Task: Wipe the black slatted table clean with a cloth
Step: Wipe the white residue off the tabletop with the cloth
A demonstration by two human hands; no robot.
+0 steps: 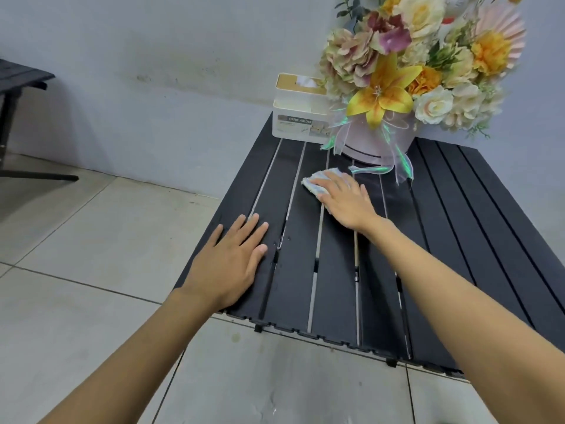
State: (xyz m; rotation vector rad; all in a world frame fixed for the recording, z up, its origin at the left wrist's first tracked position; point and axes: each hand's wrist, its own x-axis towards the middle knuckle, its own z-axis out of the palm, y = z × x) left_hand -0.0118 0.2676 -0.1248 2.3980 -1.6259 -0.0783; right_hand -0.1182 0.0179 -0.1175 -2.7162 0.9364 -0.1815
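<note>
While left hand point(229, 261) and right hand point(345, 200) lie flat, right on cloth point(309, 182), box point(301, 116) reads "TISSUE HOLDER".

— What stands toward twelve o'clock?
— A pale bluish wall point(153, 56), scuffed and smudged low down, where it meets the floor point(91, 240).
— And the floor?
— Large light grey tiles with dark grout lines, and a few stains at six o'clock.
— Any furniture?
— Between nine and ten o'clock, a dark slatted piece point(21, 76) on black legs, cut off by the frame edge. The light is soft and even.
</note>
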